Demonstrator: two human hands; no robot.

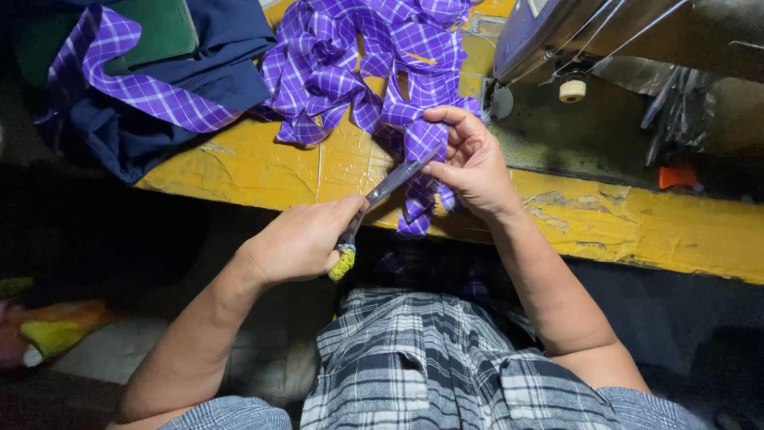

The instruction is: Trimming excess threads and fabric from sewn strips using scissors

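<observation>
Head view, looking down at my lap and the yellow bench: my left hand is closed around the grip of the scissors, whose handle is wrapped in yellow-green thread, with the blades pointing up and to the right. My right hand pinches a purple checked fabric strip between thumb and fingers, holding it taut where it hangs over the bench edge, and the blade tips meet the strip just beside my fingertips. More of the same strips lie in a tangled pile further back, next to navy cloth. I judge this to be the trimming step; the cut calls for keeping the strip tensioned and my fingers out of the blades' path
</observation>
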